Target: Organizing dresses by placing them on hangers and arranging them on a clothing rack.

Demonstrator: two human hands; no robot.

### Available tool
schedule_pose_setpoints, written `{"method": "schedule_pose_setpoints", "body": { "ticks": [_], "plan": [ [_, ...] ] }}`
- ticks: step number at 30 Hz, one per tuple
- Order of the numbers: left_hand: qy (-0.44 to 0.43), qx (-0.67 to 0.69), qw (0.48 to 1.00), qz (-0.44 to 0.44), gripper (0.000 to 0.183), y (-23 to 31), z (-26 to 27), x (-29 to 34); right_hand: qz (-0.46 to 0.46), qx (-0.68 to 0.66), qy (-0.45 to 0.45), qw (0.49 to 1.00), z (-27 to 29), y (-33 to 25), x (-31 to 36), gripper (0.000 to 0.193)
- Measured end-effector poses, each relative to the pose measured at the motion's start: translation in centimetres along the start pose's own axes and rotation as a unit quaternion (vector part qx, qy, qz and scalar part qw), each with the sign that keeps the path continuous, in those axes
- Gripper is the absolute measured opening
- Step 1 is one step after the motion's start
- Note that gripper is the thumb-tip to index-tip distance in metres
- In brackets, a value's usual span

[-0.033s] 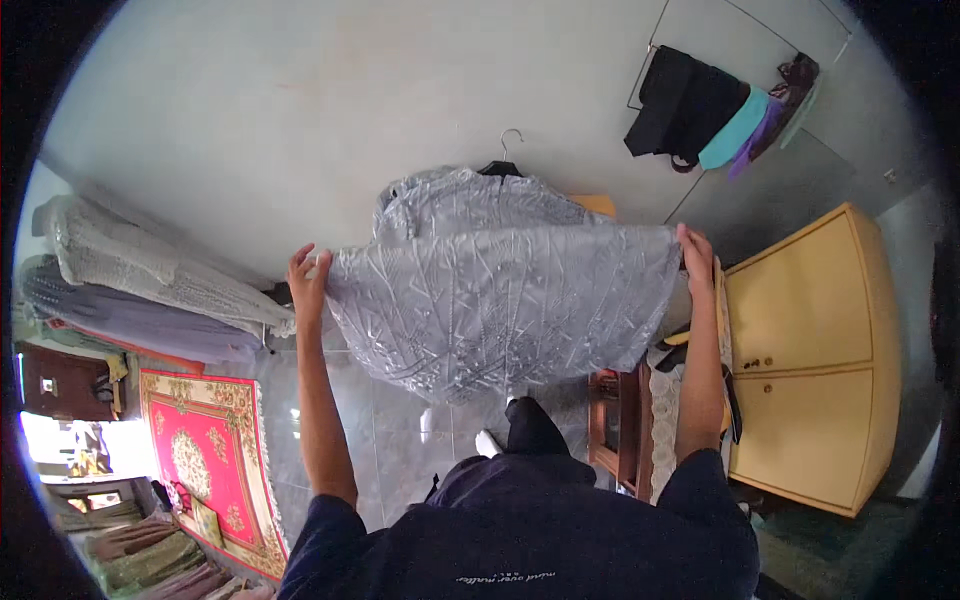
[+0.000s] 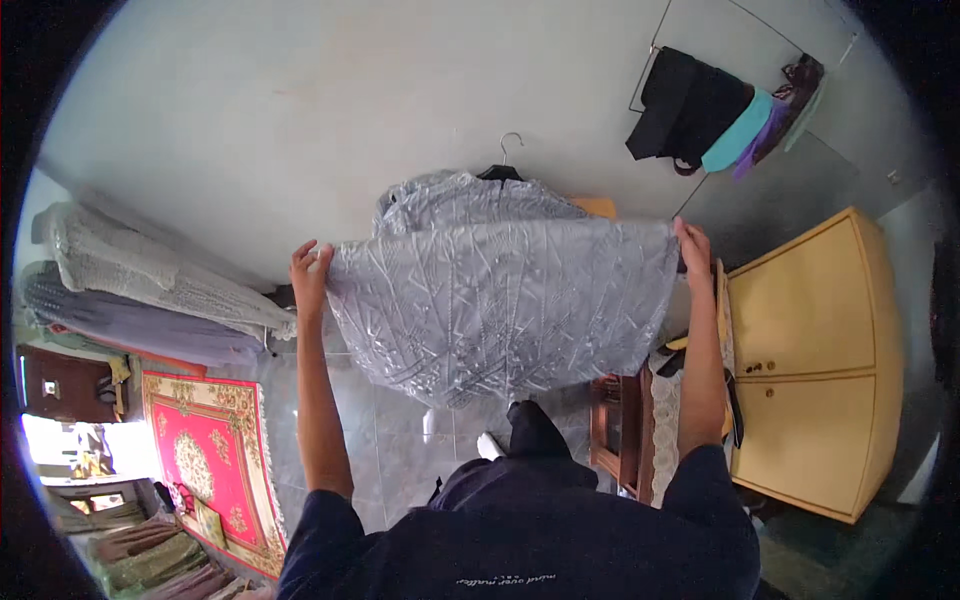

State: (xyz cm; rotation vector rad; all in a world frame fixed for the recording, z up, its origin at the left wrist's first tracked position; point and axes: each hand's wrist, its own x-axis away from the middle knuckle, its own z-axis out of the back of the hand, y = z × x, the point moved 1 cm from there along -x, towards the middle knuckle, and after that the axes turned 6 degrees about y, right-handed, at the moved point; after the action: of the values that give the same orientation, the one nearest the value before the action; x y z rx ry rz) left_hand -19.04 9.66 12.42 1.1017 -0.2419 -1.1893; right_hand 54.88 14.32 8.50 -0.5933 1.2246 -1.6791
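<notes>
A silver-grey dress with raised, shiny embroidery is spread wide in front of me. Its upper part hangs against the wall on a black hanger with a metal hook. My left hand pinches one end of a straight edge of the cloth, thumb against fingers. At the other end of that edge, my right hand grips the fabric the same way. The edge is stretched nearly level between both hands, and the cloth droops from it in a curve toward me. The dress's middle is hidden behind this raised cloth.
At left, more garments hang in a row; a red patterned rug lies on the grey tiled floor. On the right stand a yellow cabinet and a brown wooden piece of furniture. Dark and turquoise cloths hang upper right.
My hands have risen very slightly with the cloth edge, the right one a little more. Both keep their hold on the dress.
</notes>
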Motion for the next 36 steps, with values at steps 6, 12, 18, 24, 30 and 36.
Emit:
{"method": "schedule_pose_setpoints", "body": {
  "ticks": [6, 12, 18, 24, 30, 36],
  "plan": [
    [-0.066, -0.198, 0.976, 0.056, 0.044, -4.0, -10.2, -7.7, -0.062, 0.106, -0.075, 0.990, -8.0, 8.2, -9.9, 0.055],
    [0.069, -0.322, 0.943, 0.049, 0.057, 2.5, -15.0, 2.7, 0.223, 0.151, 0.179, 0.946, -18.1, 0.4, 6.2, 0.050],
    [-0.166, -0.305, 0.918, -0.189, 0.064, 6.4, -23.5, 12.2, 0.387, 0.049, -0.240, 0.889, -29.7, -9.4, 17.7, 0.047],
    [-0.186, -0.275, 0.934, -0.134, 0.064, 5.1, -24.0, 10.5, 0.316, 0.140, -0.280, 0.896, -22.6, -0.4, 7.5, 0.052],
    [-0.189, -0.227, 0.946, -0.136, 0.060, 4.9, -24.4, 10.3, 0.149, 0.461, 0.047, 0.874, -15.4, 10.0, 2.5, 0.052],
    [-0.075, -0.196, 0.961, -0.179, 0.062, 4.7, -20.7, 4.8, 0.258, 0.074, -0.046, 0.962, -30.9, -4.9, 11.5, 0.062]
  ]
}}
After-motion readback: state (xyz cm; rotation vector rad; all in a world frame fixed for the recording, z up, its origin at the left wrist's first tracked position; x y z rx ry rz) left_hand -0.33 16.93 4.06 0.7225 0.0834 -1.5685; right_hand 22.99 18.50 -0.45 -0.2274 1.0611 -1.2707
